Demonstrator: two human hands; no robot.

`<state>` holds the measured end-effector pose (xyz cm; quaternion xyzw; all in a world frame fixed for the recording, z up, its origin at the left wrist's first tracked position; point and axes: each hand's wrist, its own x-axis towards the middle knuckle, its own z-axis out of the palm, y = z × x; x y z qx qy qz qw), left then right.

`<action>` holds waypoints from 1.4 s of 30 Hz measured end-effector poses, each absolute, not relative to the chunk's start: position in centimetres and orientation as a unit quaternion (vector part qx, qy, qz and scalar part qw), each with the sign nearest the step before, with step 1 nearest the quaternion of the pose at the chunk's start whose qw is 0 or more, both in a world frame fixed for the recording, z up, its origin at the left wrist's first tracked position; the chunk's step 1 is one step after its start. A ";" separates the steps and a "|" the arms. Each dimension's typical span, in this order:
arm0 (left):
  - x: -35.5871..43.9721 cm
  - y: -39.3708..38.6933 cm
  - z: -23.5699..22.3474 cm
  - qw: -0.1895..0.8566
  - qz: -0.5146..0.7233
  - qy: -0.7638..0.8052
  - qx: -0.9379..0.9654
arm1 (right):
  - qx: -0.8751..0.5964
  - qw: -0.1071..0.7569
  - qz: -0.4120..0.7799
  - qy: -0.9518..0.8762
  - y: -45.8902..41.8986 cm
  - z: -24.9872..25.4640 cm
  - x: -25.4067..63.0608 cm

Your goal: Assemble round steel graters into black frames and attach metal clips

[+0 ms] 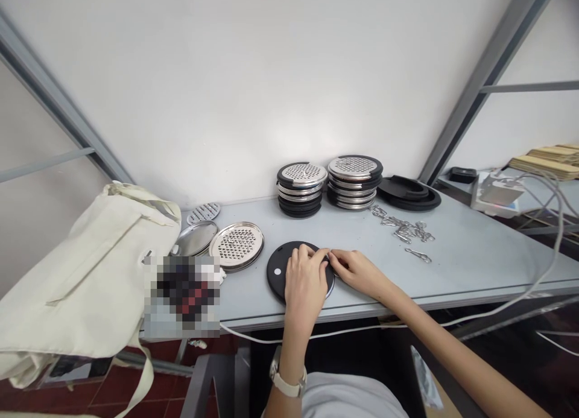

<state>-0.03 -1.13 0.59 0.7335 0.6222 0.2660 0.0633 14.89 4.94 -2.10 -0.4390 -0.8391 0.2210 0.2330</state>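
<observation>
A round black disc (281, 267) lies flat near the table's front edge. My left hand (304, 285) rests on top of it, fingers curled onto its right rim. My right hand (357, 272) comes in from the right and pinches at the same rim spot, fingertips meeting those of the left. What the fingertips hold there is hidden. A loose perforated steel grater disc (236, 245) lies just left of the black disc, with a plain steel disc (195, 237) and a smaller perforated one (204, 212) behind it.
Two stacks of assembled grater lids (302, 189) (355, 181) stand at the back, with black rings (408, 193) beside them. Metal clips (403, 228) are scattered at right. A cream cloth bag (85, 279) fills the left end. White cables (543, 267) hang off the table's right.
</observation>
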 end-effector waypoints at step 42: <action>0.0 -1.2 0.7 0.061 0.263 0.609 0.746 | -0.462 0.256 0.227 -0.819 4.8 -2.2 14.6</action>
